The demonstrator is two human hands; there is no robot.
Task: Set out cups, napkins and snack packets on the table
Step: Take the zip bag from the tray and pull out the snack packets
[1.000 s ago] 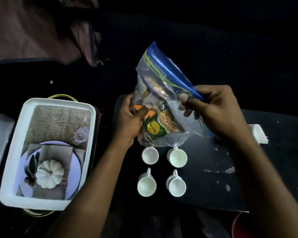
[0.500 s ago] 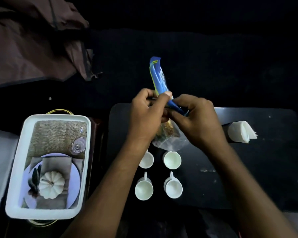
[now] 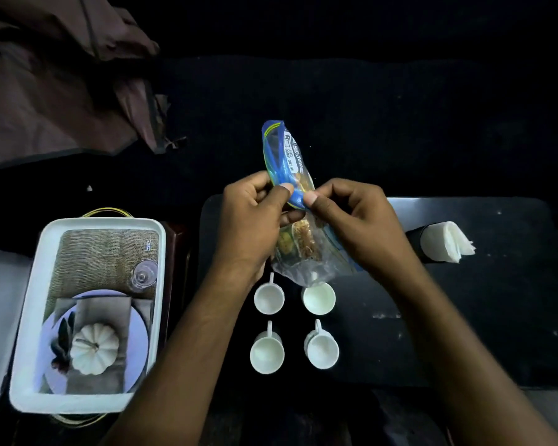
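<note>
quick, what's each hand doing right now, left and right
Left hand: closed, pinching the blue top edge of the zip bag of snack packets.
Right hand: closed, pinching the same edge from the other side.

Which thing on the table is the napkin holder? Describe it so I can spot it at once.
Start at the black table. To the right of the four white cups and past the right hand, the dark napkin holder stands alone. White folded napkins sticking out of it set it apart.
</note>
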